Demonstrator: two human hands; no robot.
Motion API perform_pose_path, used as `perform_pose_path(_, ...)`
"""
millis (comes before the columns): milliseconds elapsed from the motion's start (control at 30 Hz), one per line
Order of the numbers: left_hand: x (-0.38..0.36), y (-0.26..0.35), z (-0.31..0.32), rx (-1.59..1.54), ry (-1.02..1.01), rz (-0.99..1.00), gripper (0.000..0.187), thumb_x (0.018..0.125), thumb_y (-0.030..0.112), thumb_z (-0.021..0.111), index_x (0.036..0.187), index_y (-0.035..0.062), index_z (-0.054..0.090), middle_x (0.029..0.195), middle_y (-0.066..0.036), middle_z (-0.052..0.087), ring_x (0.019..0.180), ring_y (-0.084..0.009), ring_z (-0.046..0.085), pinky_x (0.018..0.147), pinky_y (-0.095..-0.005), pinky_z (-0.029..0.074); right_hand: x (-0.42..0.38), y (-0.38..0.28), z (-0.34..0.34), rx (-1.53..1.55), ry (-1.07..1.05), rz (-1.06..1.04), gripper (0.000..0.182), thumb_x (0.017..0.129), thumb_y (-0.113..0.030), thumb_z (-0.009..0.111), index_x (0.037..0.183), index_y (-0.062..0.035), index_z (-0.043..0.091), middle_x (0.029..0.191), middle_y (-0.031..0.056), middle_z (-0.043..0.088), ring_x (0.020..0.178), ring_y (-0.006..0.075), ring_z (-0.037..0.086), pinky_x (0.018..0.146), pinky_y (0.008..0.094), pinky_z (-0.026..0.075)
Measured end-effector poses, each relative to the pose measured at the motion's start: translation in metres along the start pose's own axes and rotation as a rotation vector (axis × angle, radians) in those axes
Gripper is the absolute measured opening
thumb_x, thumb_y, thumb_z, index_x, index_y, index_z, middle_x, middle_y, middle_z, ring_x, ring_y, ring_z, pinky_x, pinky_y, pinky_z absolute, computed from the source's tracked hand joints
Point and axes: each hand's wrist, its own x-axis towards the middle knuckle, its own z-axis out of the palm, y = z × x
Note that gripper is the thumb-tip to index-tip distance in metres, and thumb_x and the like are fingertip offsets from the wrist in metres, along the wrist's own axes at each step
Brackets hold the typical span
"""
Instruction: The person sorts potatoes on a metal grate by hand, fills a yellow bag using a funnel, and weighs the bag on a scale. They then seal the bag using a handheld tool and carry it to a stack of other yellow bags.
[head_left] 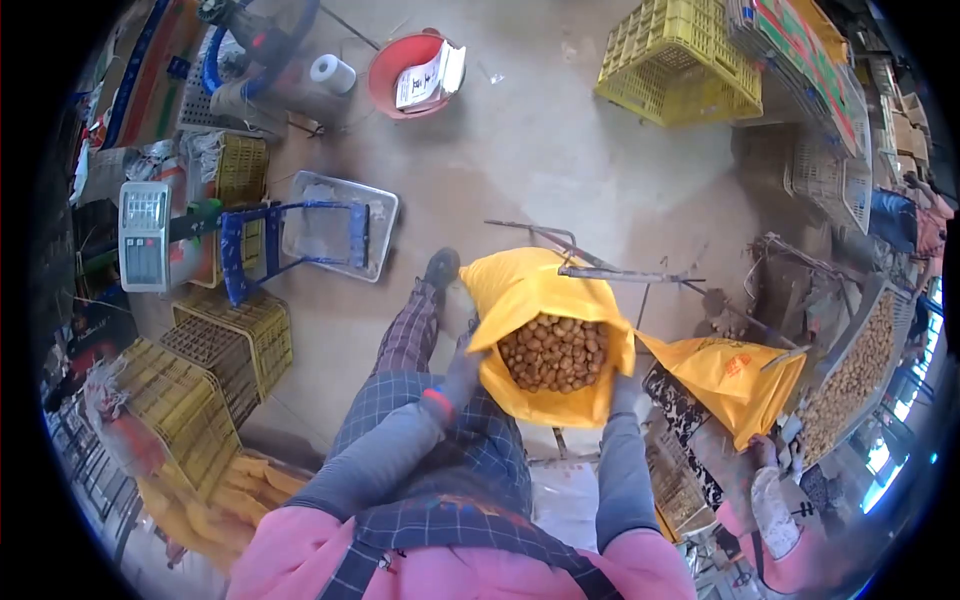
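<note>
A yellow woven sack (525, 285) stands in front of me with its mouth open toward me. Inside lie many round brown pieces (552, 352) that look like walnuts. My left hand (464, 378), in a grey glove, is closed on the left edge of the sack's mouth. On the opposite edge, my right hand (626, 393) grips the rim, its fingers partly hidden by the sack. A metal frame (600, 270) with thin bars reaches over the far side of the sack.
Right of me, a co-worker's hands (768, 452) are at another yellow sack (725, 380), beside a trough (855, 365) of brown pieces. Left are a digital scale (145, 237), a clear plastic tub (375, 235) and stacked yellow crates (180, 400). Ahead stand a red bucket (385, 75) and a yellow crate (675, 70).
</note>
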Motion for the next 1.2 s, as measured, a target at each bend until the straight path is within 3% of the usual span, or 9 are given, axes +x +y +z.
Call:
perform_pose_path(67, 0.041, -0.026, -0.012, -0.992, -0.01, -0.107, 0.036, 0.088, 0.011, 0.056, 0.122, -0.0008, 0.058, 0.119, -0.014, 0.062, 0.111, -0.0244, 0.059, 0.098, -0.0345, 0.044, 0.024, 0.028, -0.001, -0.098, -0.107, 0.108, 0.045, 0.096, -0.029, 0.049, 0.132, -0.0033, 0.045, 0.126, 0.0173, 0.054, 0.109, 0.0279, 0.057, 0.089, 0.0412, 0.051)
perform_pose_path(133, 0.056, -0.053, -0.024, 0.362, 0.239, 0.324, 0.028, 0.09, 0.006, 0.045, 0.112, 0.0002, 0.061, 0.116, -0.01, 0.063, 0.105, -0.0204, 0.06, 0.095, -0.0317, 0.046, 0.04, 0.03, 0.015, -0.039, -0.047, 0.13, 0.041, 0.095, -0.025, 0.05, 0.129, -0.0028, 0.048, 0.123, 0.0162, 0.055, 0.108, 0.0273, 0.057, 0.09, 0.041, 0.05)
perform_pose_path(167, 0.057, -0.054, -0.02, -0.364, 0.165, 0.32, 0.025, 0.091, 0.005, 0.043, 0.107, 0.0012, 0.061, 0.112, -0.01, 0.064, 0.101, -0.0205, 0.062, 0.091, -0.0328, 0.048, 0.041, 0.032, 0.031, 0.001, 0.024, 0.099, 0.038, 0.094, -0.023, 0.05, 0.127, -0.0025, 0.05, 0.122, 0.0156, 0.056, 0.108, 0.027, 0.057, 0.091, 0.0409, 0.05)
perform_pose_path(433, -0.071, 0.086, -0.115, -0.735, 0.365, -0.017, 0.021, 0.088, 0.023, 0.047, 0.072, 0.0112, 0.053, 0.069, -0.006, 0.055, 0.072, -0.0229, 0.056, 0.075, -0.0365, 0.048, -0.145, -0.024, 0.088, 0.986, -0.162, -0.196, 0.022, 0.089, -0.011, 0.041, 0.069, -0.0075, 0.05, 0.072, 0.0085, 0.051, 0.075, 0.0231, 0.054, 0.071, 0.0401, 0.05)
perform_pose_path(600, -0.199, 0.125, -0.194, 0.616, 0.205, 0.103, 0.027, 0.087, 0.019, 0.049, 0.067, 0.0053, 0.058, 0.065, -0.013, 0.059, 0.068, -0.0235, 0.06, 0.075, -0.0328, 0.049, -0.255, -0.13, 0.034, 0.262, -0.086, -0.596, 0.034, 0.084, -0.017, 0.043, 0.05, -0.0097, 0.037, 0.057, 0.0094, 0.042, 0.062, 0.0235, 0.045, 0.07, 0.0384, 0.046)
perform_pose_path(667, -0.215, 0.106, -0.219, -0.159, 0.126, 0.27, 0.034, 0.088, 0.018, 0.044, 0.056, 0.0059, 0.05, 0.054, -0.009, 0.049, 0.056, -0.0205, 0.05, 0.071, -0.0326, 0.047, -0.273, -0.177, 0.014, 1.113, -0.488, -0.042, 0.042, 0.088, -0.024, 0.047, 0.049, -0.0121, 0.034, 0.05, 0.0068, 0.036, 0.055, 0.0233, 0.04, 0.069, 0.0396, 0.044)
perform_pose_path(1000, -0.232, 0.094, -0.325, -0.832, 0.624, 0.373, 0.03, 0.08, 0.016, 0.035, 0.053, 0.0061, 0.042, 0.047, -0.008, 0.036, 0.05, -0.0233, 0.044, 0.059, -0.0348, 0.044, -0.292, -0.483, 0.177, 0.668, -0.75, -0.274, 0.011, 0.079, -0.006, 0.05, 0.068, -0.0075, 0.049, 0.073, 0.0101, 0.051, 0.071, 0.0287, 0.055, 0.073, 0.046, 0.051)
perform_pose_path(1100, -0.244, 0.157, -0.351, -1.853, 0.747, 0.323, 0.02, 0.08, 0.018, 0.038, 0.065, 0.0075, 0.045, 0.063, -0.011, 0.046, 0.066, -0.0278, 0.05, 0.072, -0.0454, 0.048, -0.132, -0.545, 0.357, 0.595, -0.915, -0.312, 0.011, 0.085, -0.007, 0.052, 0.092, -0.0034, 0.06, 0.088, 0.0125, 0.06, 0.083, 0.0289, 0.059, 0.079, 0.041, 0.05)
perform_pose_path(1200, -0.198, 0.133, -0.415, -1.903, 0.803, 0.365, 0.018, 0.082, 0.018, 0.041, 0.07, 0.0067, 0.048, 0.07, -0.012, 0.049, 0.072, -0.0303, 0.051, 0.078, -0.0492, 0.048, -0.303, -0.641, 0.344, 0.547, -0.975, -0.515, 0.016, 0.076, -0.006, 0.048, 0.08, -0.0027, 0.063, 0.077, 0.0106, 0.061, 0.071, 0.0265, 0.057, 0.069, 0.0361, 0.05)
